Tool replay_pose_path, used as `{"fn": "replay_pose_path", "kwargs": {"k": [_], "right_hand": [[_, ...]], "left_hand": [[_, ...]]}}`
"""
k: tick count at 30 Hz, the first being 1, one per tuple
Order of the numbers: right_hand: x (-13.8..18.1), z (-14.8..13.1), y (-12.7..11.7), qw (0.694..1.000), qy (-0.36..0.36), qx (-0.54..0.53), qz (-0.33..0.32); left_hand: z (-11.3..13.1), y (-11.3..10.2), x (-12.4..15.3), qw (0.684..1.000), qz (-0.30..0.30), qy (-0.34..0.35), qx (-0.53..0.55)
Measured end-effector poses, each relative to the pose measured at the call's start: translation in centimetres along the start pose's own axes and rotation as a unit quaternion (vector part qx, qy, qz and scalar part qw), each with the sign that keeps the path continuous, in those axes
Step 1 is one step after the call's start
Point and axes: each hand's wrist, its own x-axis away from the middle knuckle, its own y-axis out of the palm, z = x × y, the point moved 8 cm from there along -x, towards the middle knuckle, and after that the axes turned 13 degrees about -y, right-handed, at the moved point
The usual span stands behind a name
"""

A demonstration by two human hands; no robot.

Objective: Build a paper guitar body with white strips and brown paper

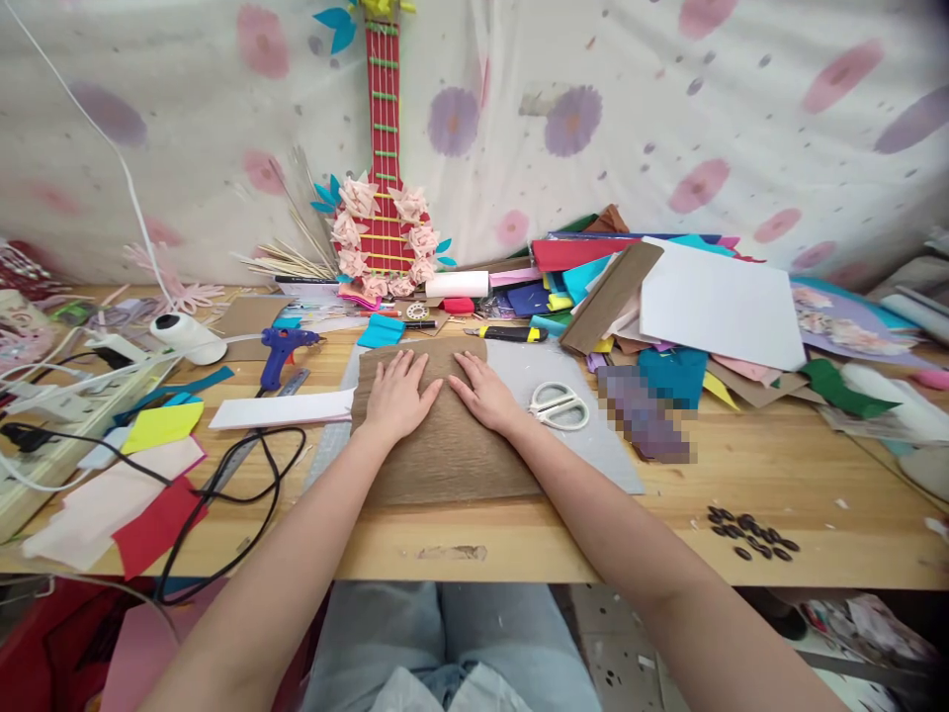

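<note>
Near the middle of the table's (837, 465) front edge, as the head view shows, a brown sheet (445, 460) lies on a grey mat (511, 366). Judging by the flat palms, the step in hand is smoothing or steadying this crinkled sheet. The next move would seem to call for even, light pressure, or for lifting both palms clear before the sheet is turned or cut; too hard a push might crease it.

The left hand (400, 398) rests palm down on the sheet's back half, fingers extended and a little spread, grasping nothing. The right hand (485, 393) lies the same way by the sheet's back right corner, unclenched, its thumb near the left one. Whether the sheet is one layer or folded, I cannot tell.

Scissors (560, 405) lie on the mat beside the right wrist, and a cutter (506, 334) by the mat's back edge. Toward the table's left edge are a white strip (282, 408) and a glue gun (282, 354).
</note>
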Motion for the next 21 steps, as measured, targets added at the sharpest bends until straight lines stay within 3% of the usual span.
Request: {"fn": "replay_pose_path", "kwargs": {"k": [21], "right_hand": [[0.16, 0.3, -0.18, 1.0, 0.017, 0.014, 0.002]], "left_hand": [[-0.06, -0.26, 0.21, 1.0, 0.02, -0.006, 0.02]]}}
